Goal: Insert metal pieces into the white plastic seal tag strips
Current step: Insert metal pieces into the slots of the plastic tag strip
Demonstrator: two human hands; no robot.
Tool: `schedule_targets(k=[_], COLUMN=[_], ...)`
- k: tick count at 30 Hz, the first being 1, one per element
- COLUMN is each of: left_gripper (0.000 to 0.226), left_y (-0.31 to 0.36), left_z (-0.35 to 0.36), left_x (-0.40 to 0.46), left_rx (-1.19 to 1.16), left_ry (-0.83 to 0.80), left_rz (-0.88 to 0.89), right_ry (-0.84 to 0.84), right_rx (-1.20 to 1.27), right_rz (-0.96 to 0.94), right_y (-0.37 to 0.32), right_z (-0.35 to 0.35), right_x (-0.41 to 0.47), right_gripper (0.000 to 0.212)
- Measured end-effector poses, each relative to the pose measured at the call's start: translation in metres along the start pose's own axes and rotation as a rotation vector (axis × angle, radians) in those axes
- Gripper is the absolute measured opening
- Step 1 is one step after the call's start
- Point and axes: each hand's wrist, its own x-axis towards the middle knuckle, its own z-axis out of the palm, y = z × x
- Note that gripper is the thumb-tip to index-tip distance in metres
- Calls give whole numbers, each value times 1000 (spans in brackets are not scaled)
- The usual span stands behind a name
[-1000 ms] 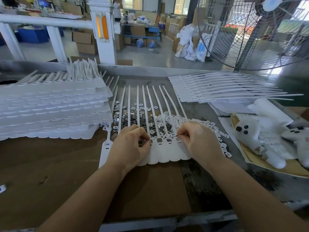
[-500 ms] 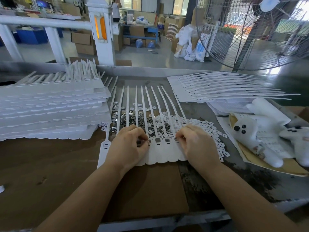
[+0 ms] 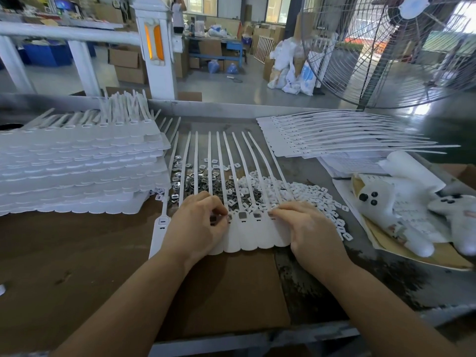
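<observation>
Head view: a row of white seal tags [image 3: 248, 234] lies flat on brown cardboard [image 3: 226, 292] on the surface, heads toward the person, tails fanning away over a scatter of loose metal pieces [image 3: 192, 185] and small white caps [image 3: 306, 193]. Approx three sockets btwn the hands show grey metal inserts [image 3: 242, 215].

Left hand [image 3: 198, 225] rests on the left part of the row, fingers curled, thumb and forefinger pinching at a tag head w/ a small dark bit at the tips; can't tell exactly what the grip has hold of. Right hand [image 3: 306, 228] lies on the right end of the row, fingers mostly straight, pressing down by the rightmost socket, nothing gripped.

One single tag [image 3: 161, 228] lies just left of the row. Left: a tall stack of tag sheets [image 3: 77, 163]. Far right: another fanned pile of tags [image 3: 334, 135]. Right edge: plush toys [image 3: 394, 215] on paper. Big fan [image 3: 386, 47] behind the surface.
</observation>
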Motion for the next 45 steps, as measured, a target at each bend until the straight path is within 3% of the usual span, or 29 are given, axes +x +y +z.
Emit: schedule_targets(k=[14,28,36,45], left_gripper=[1,7,8,3], left_y=[0,1,-1,1], left_z=[0,-2,-1,-1], left_x=[0,0,0,0], left_rx=[5,-12,-1,13], left_ry=[-2,-21,-17,-12], left_rz=[-11,-12,-2,1], right_ry=[-40,-210,-175,-271], right_rx=[174,-49,-49,18], right_rz=[161,242,262,264], right_y=[0,-12,-10,-8], right_z=[2,31,34,26], right_x=[19,71,76,78], right_gripper=[22,28,24,27])
